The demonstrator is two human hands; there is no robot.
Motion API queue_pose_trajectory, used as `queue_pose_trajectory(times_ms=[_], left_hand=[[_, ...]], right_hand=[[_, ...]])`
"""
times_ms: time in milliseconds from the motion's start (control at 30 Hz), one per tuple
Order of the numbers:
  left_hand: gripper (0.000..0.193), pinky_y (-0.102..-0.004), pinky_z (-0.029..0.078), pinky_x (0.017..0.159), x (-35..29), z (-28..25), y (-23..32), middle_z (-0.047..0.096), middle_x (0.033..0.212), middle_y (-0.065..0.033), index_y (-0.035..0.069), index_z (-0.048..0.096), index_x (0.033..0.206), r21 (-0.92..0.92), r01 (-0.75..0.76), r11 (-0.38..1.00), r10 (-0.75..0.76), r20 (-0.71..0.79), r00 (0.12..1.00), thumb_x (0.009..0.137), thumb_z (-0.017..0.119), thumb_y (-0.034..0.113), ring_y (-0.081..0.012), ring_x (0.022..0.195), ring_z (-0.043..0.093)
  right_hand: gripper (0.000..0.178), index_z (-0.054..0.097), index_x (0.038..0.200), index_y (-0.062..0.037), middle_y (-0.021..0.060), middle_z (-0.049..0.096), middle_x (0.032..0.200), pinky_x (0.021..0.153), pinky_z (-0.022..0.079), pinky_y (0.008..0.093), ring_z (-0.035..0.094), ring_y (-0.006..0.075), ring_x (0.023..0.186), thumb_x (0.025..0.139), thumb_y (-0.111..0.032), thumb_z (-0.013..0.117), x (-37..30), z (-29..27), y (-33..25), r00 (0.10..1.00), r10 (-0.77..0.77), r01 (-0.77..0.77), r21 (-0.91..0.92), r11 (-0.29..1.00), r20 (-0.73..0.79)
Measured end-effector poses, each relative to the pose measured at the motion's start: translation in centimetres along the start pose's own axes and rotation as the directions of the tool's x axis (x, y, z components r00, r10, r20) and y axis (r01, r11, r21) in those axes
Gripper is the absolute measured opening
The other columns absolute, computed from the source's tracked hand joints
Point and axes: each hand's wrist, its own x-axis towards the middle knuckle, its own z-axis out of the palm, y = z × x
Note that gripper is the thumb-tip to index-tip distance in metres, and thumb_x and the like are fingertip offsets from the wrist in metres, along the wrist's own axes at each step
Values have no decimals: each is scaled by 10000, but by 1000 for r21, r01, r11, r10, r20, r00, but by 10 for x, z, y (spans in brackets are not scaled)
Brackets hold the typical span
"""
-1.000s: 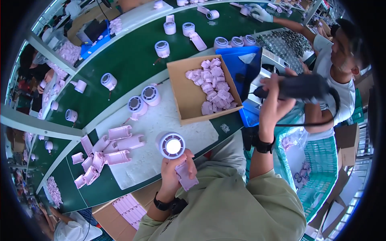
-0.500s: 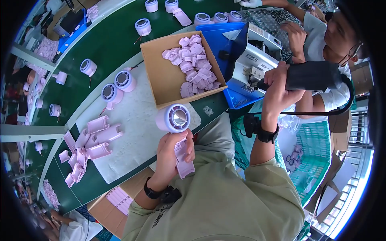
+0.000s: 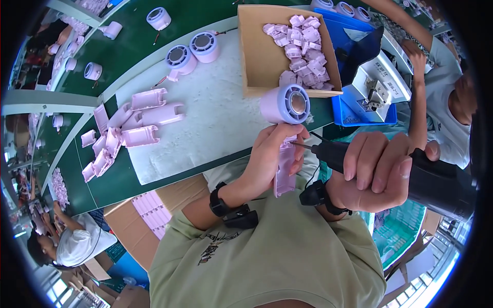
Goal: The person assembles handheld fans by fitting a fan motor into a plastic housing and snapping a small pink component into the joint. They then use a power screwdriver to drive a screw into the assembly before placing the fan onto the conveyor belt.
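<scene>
My left hand is closed round the handle of a lilac handheld fan. Its round head, with a vented ring and shiny centre, faces up and right; the opened half-shell of the handle hangs below my fingers. In my right hand is a black electric screwdriver, fingers wrapped round its body. The thin bit points left and reaches the handle just under the fan head, by my left fingertips. Whether a screw sits at the tip is too small to tell.
A cardboard box of small lilac parts stands beyond the fan. Right of it, a blue tray holds a white metal device. Lilac handle shells and two fan heads lie leftward. A co-worker's arm is at right.
My right hand has brought the screwdriver from the metal device down and left to the fan's handle. The view has shifted, so the bench things appear further right and higher.
</scene>
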Motion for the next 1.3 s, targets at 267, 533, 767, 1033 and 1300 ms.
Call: queue_pose_trajectory(times_ms=[267, 533, 767, 1033, 1300], left_hand=[[281, -274, 381, 454, -5, 0, -1, 506, 704, -64, -5, 583, 903, -9, -28, 1000, 28, -5, 1000, 903, 578, 276, -136, 501, 487], [258, -271, 373, 450, -13, 6, 1, 490, 768, -58, 2, 575, 874, 46, -65, 997, 68, -77, 995, 882, 579, 260, -118, 533, 473], [250, -269, 364, 439, -13, 9, 7, 498, 766, -62, 5, 578, 857, 75, -70, 995, 76, -88, 993, 878, 568, 254, -114, 524, 465], [345, -320, 528, 603, 1, 30, 76, 605, 772, -126, -39, 558, 1032, 372, -129, 919, 93, 114, 989, 921, 555, 287, -205, 636, 634], [524, -409, 572, 720, 210, -43, 280, 638, 934, -222, -104, 470, 1189, 863, -136, 487, 523, -163, 837, 902, 566, 324, -301, 721, 674]], right_hand=[[230, 431, 1183, -148, -40, 350, 580, 366, 323, 194, 313, 45, 405, 961, -89, 440, -5, -3, 9, 996, 17, -13, -47, 999, 89], [239, 437, 1194, -150, -52, 362, 581, 367, 329, 194, 315, 42, 400, 961, -100, 449, -10, 4, 6, 993, 20, -14, -45, 999, 120], [243, 436, 1189, -128, -51, 403, 595, 391, 343, 185, 349, 35, 420, 950, -106, 479, -6, 9, 4, 996, -15, 15, 6, 1000, 89], [230, 425, 1142, -98, -34, 447, 607, 411, 366, 194, 393, 58, 437, 942, -122, 536, 26, -6, -18, 983, -167, 175, 130, 976, -76], [260, 435, 1163, -63, -39, 346, 617, 400, 290, 212, 306, 36, 443, 926, -103, 535, 32, -62, -30, 912, -229, 187, -153, 970, -340]])
